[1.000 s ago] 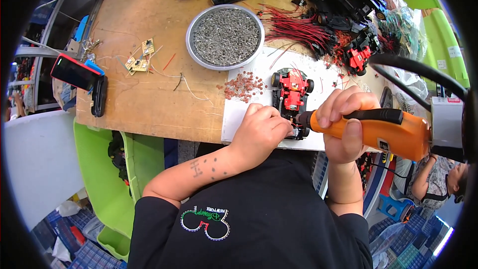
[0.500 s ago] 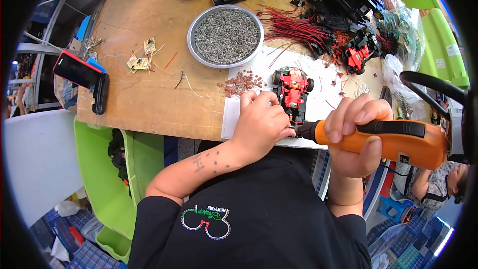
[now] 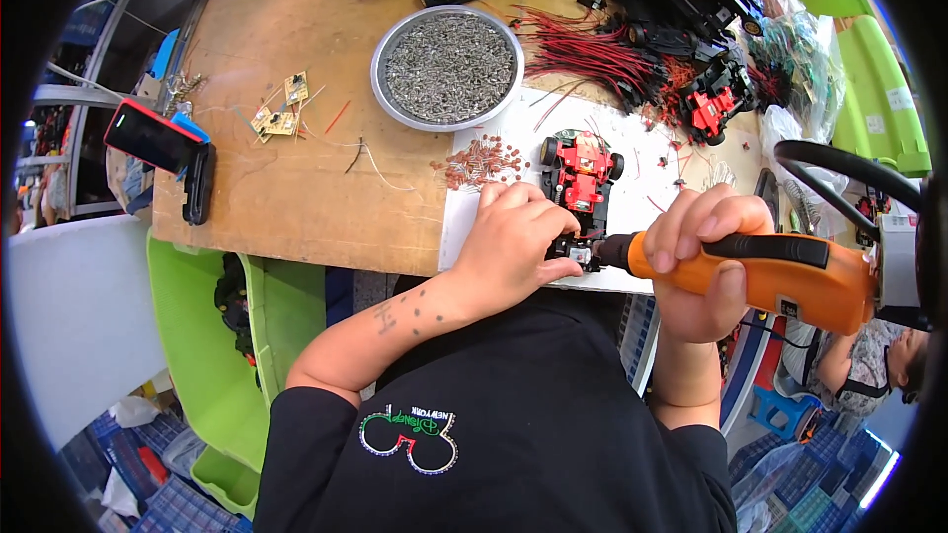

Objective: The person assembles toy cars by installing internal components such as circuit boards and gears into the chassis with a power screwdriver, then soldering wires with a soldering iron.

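Note:
A red and black toy car chassis point(image 3: 583, 175) lies on a white sheet at the table's near edge. My left hand point(image 3: 513, 237) steadies its near end, thumb and forefinger on either side of a small silvery part; the other fingers curl beside the chassis. In my right hand point(image 3: 713, 262) is an orange electric screwdriver point(image 3: 825, 276), held level and pointing left. Its dark nose meets the chassis's near end, close to my left thumb; the bit's tip cannot be made out. Small brown discs with wire legs point(image 3: 482, 162) are heaped just left of the chassis.
Beyond my left hand stands a round bowl point(image 3: 378, 89) of tiny metal parts. Red and black wires point(image 3: 592, 54) and more toy car chassis point(image 3: 711, 109) crowd the far right. Small circuit boards point(image 3: 281, 118) and a red-edged phone point(image 3: 153, 138) are at left. A black cable point(image 3: 839, 160) arches above the screwdriver.
My left thumb and forefinger have spread apart, uncovering the silvery part at the chassis's near end. The screwdriver has shifted slightly, its nose still at that end.

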Demonstrator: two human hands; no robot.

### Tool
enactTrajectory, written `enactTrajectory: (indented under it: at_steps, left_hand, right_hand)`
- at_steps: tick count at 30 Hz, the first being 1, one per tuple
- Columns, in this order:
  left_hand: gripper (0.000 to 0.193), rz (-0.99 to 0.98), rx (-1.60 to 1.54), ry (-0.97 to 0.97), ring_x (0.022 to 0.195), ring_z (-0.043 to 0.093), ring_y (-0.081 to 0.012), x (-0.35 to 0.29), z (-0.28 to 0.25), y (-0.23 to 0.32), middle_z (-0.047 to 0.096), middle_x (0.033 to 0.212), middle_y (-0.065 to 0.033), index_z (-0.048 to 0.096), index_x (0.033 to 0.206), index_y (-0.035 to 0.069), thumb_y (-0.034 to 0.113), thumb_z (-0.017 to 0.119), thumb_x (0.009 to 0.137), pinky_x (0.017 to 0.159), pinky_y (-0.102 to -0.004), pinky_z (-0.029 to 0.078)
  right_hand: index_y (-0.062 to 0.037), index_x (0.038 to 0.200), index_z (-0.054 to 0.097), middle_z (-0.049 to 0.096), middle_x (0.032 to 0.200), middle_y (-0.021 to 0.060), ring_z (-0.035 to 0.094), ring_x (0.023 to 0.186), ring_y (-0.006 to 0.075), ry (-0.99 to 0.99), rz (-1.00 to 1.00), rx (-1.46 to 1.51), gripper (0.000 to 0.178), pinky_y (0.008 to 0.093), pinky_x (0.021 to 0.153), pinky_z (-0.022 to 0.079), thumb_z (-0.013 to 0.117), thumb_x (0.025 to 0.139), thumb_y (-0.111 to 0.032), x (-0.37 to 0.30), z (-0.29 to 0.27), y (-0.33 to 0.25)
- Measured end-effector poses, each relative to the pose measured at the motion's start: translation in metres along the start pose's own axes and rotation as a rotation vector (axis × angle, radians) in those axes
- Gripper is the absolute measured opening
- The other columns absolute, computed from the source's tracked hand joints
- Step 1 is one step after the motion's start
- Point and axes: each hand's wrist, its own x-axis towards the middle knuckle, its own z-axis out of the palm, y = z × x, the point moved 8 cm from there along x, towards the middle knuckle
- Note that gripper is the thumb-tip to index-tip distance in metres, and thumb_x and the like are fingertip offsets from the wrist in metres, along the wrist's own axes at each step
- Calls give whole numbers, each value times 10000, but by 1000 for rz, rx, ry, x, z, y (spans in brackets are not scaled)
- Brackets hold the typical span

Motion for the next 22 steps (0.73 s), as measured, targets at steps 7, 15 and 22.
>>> enactTrajectory:
  at_steps: [7, 15, 22]
  left_hand:
    - [452, -4, -71, 21, 894, 599, -226, -1, 4, -6, 666, 882, 3, 632, 962, 112, 295, 889, 638, 859, -370, 418]
    - [457, -55, -98, 24, 847, 583, -220, -2, 4, -11, 661, 875, 8, 621, 959, 117, 293, 892, 635, 809, -361, 410]
    - [505, 100, -7, -17, 967, 571, -225, -1, 5, -3, 660, 919, 5, 664, 1109, 173, 346, 864, 678, 897, -411, 377]
  right_hand:
    - [-55, 1002, 486, 496, 822, 58, 534, 675, 147, -9, -23, -16, 370, 290, 618, 490, 695, 917, -349, 1, 2, 8]
    - [-50, 964, 481, 468, 775, 37, 492, 615, 134, -52, -78, -63, 344, 253, 532, 431, 647, 931, -349, 2, 9, 15]
    - [-40, 1380, 418, 485, 899, 60, 542, 768, 140, 172, -60, -118, 783, 304, 713, 491, 684, 872, -573, -1, -44, -9]
